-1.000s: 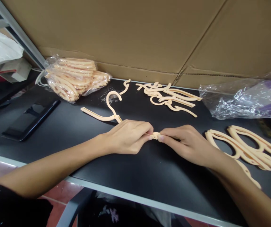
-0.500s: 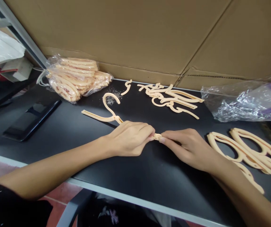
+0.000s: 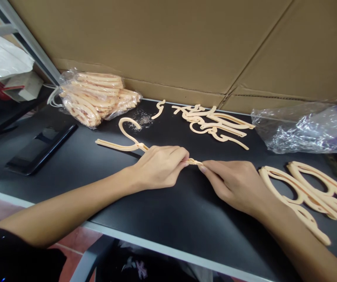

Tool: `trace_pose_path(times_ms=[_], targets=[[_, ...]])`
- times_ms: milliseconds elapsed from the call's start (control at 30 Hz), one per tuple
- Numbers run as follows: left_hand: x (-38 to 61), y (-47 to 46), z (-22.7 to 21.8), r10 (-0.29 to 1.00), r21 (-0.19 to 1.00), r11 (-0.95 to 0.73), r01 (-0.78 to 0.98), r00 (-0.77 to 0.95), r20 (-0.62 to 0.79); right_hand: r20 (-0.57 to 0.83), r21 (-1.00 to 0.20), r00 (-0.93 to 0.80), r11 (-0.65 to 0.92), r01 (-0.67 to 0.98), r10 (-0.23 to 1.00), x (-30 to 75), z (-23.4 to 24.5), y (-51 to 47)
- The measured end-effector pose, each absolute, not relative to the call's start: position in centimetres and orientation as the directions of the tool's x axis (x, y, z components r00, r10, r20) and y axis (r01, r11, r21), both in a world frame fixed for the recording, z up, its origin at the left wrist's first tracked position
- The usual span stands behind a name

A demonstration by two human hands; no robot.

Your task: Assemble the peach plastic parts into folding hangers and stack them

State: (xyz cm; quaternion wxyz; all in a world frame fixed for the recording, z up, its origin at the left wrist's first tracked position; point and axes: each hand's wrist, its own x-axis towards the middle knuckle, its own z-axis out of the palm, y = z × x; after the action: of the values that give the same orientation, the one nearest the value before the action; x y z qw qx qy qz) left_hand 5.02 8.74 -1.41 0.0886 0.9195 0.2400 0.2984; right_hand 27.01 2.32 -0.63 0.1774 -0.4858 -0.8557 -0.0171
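Note:
A cream plastic clothes hanger (image 3: 129,145) with a curved hook is held above the black tabletop (image 3: 168,219). My left hand (image 3: 161,166) is wrapped round its right part, so the middle of that side is hidden. The hanger's hook and left arm stick out to the left of my knuckles. My right hand (image 3: 230,182) pinches a small cream end piece (image 3: 196,161) between thumb and forefinger, just right of my left fingers. Whether that piece is joined to the hanger is hidden in my left grip.
A clear bag of cream hanger parts (image 3: 95,96) lies at the back left, near a black phone-like slab (image 3: 43,149). Loose hanger pieces (image 3: 215,121) lie at the back, by a cardboard wall (image 3: 168,43). Folded hangers (image 3: 294,188) and crumpled plastic wrap (image 3: 298,129) are at the right.
The hanger and my left hand have shifted slightly left and up. A little more of the end piece shows between my hands, and my right hand still pinches it.

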Motion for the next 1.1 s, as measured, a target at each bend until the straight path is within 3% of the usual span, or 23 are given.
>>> trace_pose_path(times_ms=[133,300,400,600,1100], targets=[[5.0,8.8,-1.4,0.498,0.302,-0.867,0.396,0.695,0.519,0.280,-0.141,-0.395,0.445,0.885,0.875,26.5,-0.4,2.2],[4.9,8.8,-1.1,0.429,0.290,-0.902,0.320,0.746,0.509,0.140,-0.358,-0.459,0.477,0.803,0.878,27.4,0.3,2.5],[4.8,9.0,-0.8,0.379,0.272,-0.922,0.275,0.786,0.489,0.066,-0.429,-0.501,0.478,0.766,0.863,27.8,1.0,2.6],[4.5,9.4,-0.4,0.328,0.282,-0.935,0.216,0.829,0.453,-0.055,-0.455,-0.505,0.428,0.781,0.861,27.9,1.5,2.5],[4.6,9.2,-0.6,0.329,0.285,-0.933,0.220,0.841,0.429,-0.097,-0.480,-0.491,0.391,0.785,0.866,27.4,1.9,2.3]])
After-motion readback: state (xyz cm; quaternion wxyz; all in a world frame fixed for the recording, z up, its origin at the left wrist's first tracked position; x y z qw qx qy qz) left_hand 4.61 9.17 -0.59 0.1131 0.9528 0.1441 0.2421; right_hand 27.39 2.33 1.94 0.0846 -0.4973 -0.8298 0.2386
